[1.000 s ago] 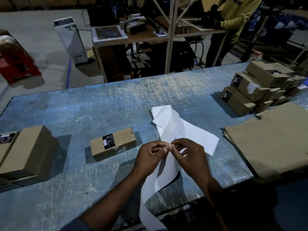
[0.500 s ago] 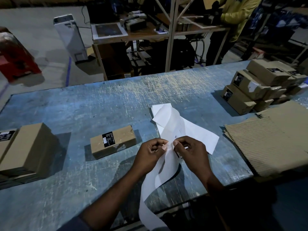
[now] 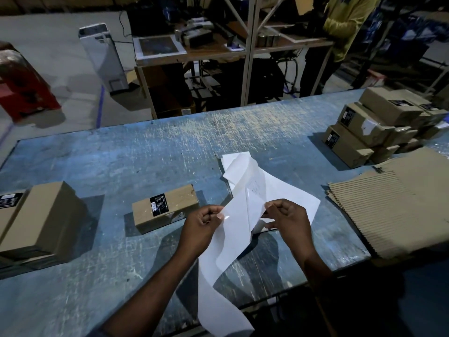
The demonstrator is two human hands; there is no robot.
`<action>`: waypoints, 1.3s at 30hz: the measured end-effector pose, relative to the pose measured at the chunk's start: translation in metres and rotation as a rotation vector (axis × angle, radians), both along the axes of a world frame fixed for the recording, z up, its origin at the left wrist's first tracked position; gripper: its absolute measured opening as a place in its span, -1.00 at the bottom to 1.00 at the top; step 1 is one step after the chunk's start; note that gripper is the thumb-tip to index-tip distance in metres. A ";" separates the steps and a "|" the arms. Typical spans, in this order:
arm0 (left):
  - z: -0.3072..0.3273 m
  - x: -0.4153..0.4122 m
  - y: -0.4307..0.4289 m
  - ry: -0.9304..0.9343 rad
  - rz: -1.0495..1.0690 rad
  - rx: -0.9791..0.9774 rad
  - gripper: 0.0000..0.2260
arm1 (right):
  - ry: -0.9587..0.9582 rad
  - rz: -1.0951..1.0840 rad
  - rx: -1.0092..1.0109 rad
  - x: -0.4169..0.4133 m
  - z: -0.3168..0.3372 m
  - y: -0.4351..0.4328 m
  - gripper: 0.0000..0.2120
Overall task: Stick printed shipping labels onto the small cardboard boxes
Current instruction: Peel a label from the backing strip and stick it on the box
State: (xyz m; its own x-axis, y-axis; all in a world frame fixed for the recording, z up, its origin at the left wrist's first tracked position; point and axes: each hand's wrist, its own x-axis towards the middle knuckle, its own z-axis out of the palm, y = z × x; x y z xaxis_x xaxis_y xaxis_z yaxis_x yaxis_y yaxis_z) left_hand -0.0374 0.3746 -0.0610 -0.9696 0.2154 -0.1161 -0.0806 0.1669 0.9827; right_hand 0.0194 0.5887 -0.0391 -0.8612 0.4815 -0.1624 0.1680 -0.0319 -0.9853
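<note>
Left hand (image 3: 200, 229) and right hand (image 3: 290, 221) both pinch the white label strip (image 3: 230, 242), fingers curled tight, just right of the small box (image 3: 167, 207) on the blue table (image 3: 121, 161). Box stack (image 3: 369, 125) well right.

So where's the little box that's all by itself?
In the head view, the little box lies on the blue table, just left of the left hand and right of the bigger box.

Bare table (image 3: 116, 164) mid-left — small box (image 3: 165, 208), corrugated sheet (image 3: 393, 203) flank
</note>
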 end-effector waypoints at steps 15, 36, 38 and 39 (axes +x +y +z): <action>0.009 -0.001 -0.015 -0.101 -0.160 -0.154 -0.89 | 0.099 0.186 0.413 -0.004 0.001 0.004 -0.89; -0.017 -0.032 -0.007 -0.053 -0.057 -0.118 -0.93 | 0.006 0.030 0.231 -0.008 -0.016 0.029 -0.82; -0.016 -0.032 -0.006 -0.060 -0.059 -0.114 -0.93 | -0.019 -0.013 0.264 -0.009 -0.016 0.038 -0.80; -0.015 -0.032 -0.006 -0.065 -0.055 -0.112 -0.94 | -0.030 -0.031 0.278 -0.010 -0.017 0.044 -0.80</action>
